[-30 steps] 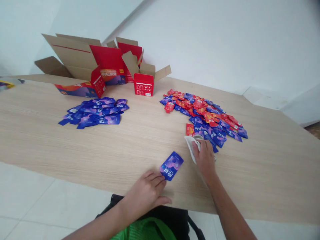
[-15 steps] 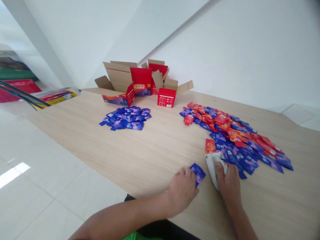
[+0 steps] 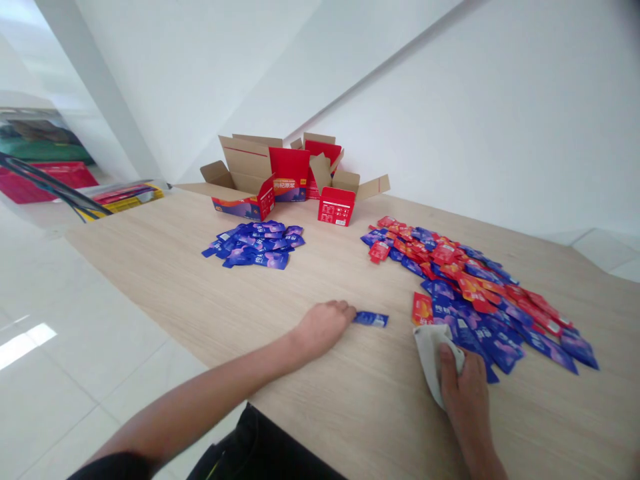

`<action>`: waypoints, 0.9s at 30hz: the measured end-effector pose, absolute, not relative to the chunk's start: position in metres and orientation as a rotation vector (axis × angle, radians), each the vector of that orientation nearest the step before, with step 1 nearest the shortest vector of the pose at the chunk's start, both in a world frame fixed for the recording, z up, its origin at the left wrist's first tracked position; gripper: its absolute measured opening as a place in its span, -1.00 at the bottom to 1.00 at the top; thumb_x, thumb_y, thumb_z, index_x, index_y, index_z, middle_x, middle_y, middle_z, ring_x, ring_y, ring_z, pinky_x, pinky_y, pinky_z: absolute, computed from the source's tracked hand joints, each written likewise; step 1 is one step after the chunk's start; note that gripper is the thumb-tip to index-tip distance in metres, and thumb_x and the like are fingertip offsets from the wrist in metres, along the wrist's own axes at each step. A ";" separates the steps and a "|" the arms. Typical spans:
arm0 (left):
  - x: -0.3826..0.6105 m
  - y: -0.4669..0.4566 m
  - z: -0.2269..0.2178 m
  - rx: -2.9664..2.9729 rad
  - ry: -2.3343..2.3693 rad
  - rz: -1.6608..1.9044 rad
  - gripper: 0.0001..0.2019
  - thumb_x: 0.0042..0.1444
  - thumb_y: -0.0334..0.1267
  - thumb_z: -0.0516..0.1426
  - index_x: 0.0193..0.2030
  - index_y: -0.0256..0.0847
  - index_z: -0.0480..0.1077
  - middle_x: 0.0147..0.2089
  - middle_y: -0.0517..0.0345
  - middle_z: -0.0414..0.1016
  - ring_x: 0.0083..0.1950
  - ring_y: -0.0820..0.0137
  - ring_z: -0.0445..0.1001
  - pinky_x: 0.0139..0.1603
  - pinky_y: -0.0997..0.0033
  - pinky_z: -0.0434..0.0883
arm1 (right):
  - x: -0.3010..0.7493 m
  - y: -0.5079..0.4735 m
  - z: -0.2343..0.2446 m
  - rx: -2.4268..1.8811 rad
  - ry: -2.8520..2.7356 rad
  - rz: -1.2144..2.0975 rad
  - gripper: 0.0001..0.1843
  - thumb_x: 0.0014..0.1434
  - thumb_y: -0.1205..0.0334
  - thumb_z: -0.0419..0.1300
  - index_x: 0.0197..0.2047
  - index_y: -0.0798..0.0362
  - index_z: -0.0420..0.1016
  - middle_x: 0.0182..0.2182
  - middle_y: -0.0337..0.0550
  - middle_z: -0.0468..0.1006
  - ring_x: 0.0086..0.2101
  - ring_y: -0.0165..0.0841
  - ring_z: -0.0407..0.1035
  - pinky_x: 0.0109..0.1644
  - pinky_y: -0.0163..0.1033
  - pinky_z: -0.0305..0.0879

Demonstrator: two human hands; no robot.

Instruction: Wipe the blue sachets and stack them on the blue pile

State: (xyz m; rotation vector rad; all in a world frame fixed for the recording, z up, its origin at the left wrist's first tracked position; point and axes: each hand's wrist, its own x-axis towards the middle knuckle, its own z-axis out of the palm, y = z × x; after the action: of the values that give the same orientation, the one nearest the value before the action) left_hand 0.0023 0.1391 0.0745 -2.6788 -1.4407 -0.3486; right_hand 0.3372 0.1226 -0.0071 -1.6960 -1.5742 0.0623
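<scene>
Left grip [image 3: 326, 325]: knuckles up, fingers curled, fingertips touching the near end of a blue sachet [image 3: 371, 319]; whether the end is pinched or only touched cannot be told. The sachet lies flat on the tabletop [image 3: 200, 300], alone, between the two hands.

Right grip [image 3: 467, 393]: laid over a white cloth [image 3: 431, 347], fingers bent across its edge; the palm hides how firmly it is clutched, and the forearm is cut off by the lower edge.

Blue sachet: small, flat, glossy, deep blue with pale print too small to read.

Mixed heap [image 3: 475, 287]: red and blue sachets spread loose, touching the cloth's far side.

Blue heap [image 3: 255, 240]: blue sachets only, well apart to the left.

Open cartons [image 3: 250, 180] and a small red box [image 3: 336, 203]: at the far edge, flaps up, insides not visible from here
</scene>
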 end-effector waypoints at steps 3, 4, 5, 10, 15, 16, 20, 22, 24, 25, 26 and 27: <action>-0.064 0.175 0.095 -2.524 -1.498 -0.505 -0.66 0.40 -0.46 -0.02 0.22 -0.25 0.38 0.05 -0.05 0.61 0.05 0.27 0.59 0.07 0.28 0.54 | 0.338 0.124 -0.008 -1.694 -1.573 0.074 -0.29 0.36 -0.40 -0.10 -0.05 0.14 0.41 -0.16 0.17 0.46 -0.07 0.05 0.37 0.06 0.11 0.30; -0.087 0.188 0.102 -2.461 -1.522 -0.555 -0.63 0.41 -0.45 -0.05 0.28 -0.27 0.35 0.12 -0.11 0.58 0.14 0.23 0.56 0.16 0.21 0.51 | 0.338 0.124 -0.008 -1.690 -1.573 0.081 -0.29 0.35 -0.40 -0.10 -0.06 0.13 0.42 -0.16 0.16 0.46 -0.07 0.05 0.38 0.05 0.11 0.30; -0.109 0.200 0.109 -2.397 -1.546 -0.598 -0.60 0.41 -0.45 -0.07 0.32 -0.27 0.32 0.20 -0.14 0.54 0.22 0.20 0.51 0.24 0.16 0.46 | 0.337 0.124 -0.008 -1.684 -1.575 0.091 -0.30 0.36 -0.40 -0.09 -0.06 0.12 0.43 -0.16 0.15 0.47 -0.07 0.04 0.39 0.05 0.10 0.30; -0.203 0.249 0.119 -2.160 -1.652 -0.700 -0.54 0.43 -0.41 -0.09 0.41 -0.26 0.26 0.36 -0.17 0.40 0.41 0.14 0.33 0.42 0.03 0.27 | 0.333 0.126 -0.009 -1.677 -1.595 0.137 -0.29 0.35 -0.40 -0.07 -0.03 0.12 0.45 -0.13 0.16 0.49 -0.07 0.03 0.42 0.05 0.08 0.32; -0.251 0.275 0.082 -2.049 -1.782 -0.635 -0.59 0.37 -0.15 0.18 0.29 -0.19 0.37 0.35 -0.08 0.38 0.38 0.05 0.34 0.37 -0.22 0.29 | 0.334 0.127 -0.014 -1.675 -1.596 0.179 -0.26 0.33 -0.43 -0.05 -0.02 0.13 0.46 -0.11 0.17 0.52 -0.06 0.03 0.44 0.06 0.08 0.33; -0.255 0.277 0.072 -2.038 -1.806 -0.615 -0.60 0.35 -0.12 0.20 0.26 -0.19 0.39 0.34 -0.07 0.39 0.37 0.05 0.35 0.36 -0.24 0.29 | 0.335 0.127 -0.014 -1.673 -1.597 0.179 -0.26 0.32 -0.43 -0.05 -0.02 0.13 0.47 -0.11 0.17 0.52 -0.05 0.03 0.44 0.06 0.08 0.33; -0.261 0.280 0.039 -1.986 -1.886 -0.578 -0.58 0.34 -0.10 0.21 0.26 -0.18 0.39 0.35 -0.08 0.36 0.37 0.04 0.34 0.36 -0.26 0.28 | 0.337 0.127 -0.015 -1.685 -1.614 0.173 -0.29 0.34 -0.40 -0.05 -0.03 0.12 0.46 -0.13 0.14 0.51 -0.07 0.01 0.44 0.06 0.08 0.33; -0.260 0.279 0.030 -1.978 -1.906 -0.578 -0.56 0.35 -0.09 0.20 0.29 -0.17 0.37 0.39 -0.08 0.32 0.39 0.02 0.30 0.38 -0.27 0.25 | 0.336 0.127 -0.015 -1.679 -1.628 0.176 -0.32 0.35 -0.38 -0.05 -0.02 0.11 0.45 -0.11 0.14 0.51 -0.05 0.01 0.43 0.07 0.08 0.33; -0.258 0.277 0.024 -1.986 -1.912 -0.583 -0.54 0.35 -0.08 0.19 0.32 -0.15 0.35 0.43 -0.08 0.28 0.43 0.01 0.26 0.41 -0.29 0.20 | 0.336 0.126 -0.014 -1.666 -1.641 0.171 -0.34 0.36 -0.36 -0.04 -0.02 0.11 0.45 -0.10 0.13 0.51 -0.04 0.00 0.43 0.09 0.08 0.33; -0.257 0.275 0.023 -1.988 -1.912 -0.590 -0.54 0.37 -0.09 0.17 0.34 -0.15 0.34 0.45 -0.08 0.25 0.45 0.00 0.22 0.42 -0.29 0.18 | 0.336 0.126 -0.013 -1.659 -1.648 0.168 -0.35 0.36 -0.35 -0.04 -0.02 0.11 0.45 -0.10 0.12 0.52 -0.04 -0.01 0.43 0.10 0.08 0.33; -0.256 0.273 0.023 -1.989 -1.912 -0.598 -0.55 0.39 -0.09 0.13 0.35 -0.14 0.32 0.48 -0.09 0.22 0.48 0.00 0.18 0.43 -0.28 0.16 | 0.336 0.126 -0.013 -1.653 -1.655 0.165 -0.36 0.36 -0.35 -0.04 -0.02 0.10 0.45 -0.10 0.12 0.52 -0.04 -0.01 0.43 0.10 0.08 0.33; -0.255 0.270 0.022 -1.988 -1.911 -0.610 -0.56 0.42 -0.10 0.08 0.37 -0.14 0.32 0.50 -0.10 0.19 0.50 -0.01 0.14 0.43 -0.28 0.14 | 0.336 0.126 -0.013 -1.650 -1.660 0.164 -0.37 0.37 -0.34 -0.03 -0.02 0.10 0.45 -0.10 0.11 0.52 -0.04 -0.01 0.43 0.09 0.08 0.33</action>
State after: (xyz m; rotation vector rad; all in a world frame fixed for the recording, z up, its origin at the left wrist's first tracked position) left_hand -0.2549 0.2701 0.0224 -1.9885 -1.9109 -0.6095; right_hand 0.3364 0.1260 -0.0131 -1.6495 -1.6605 0.1639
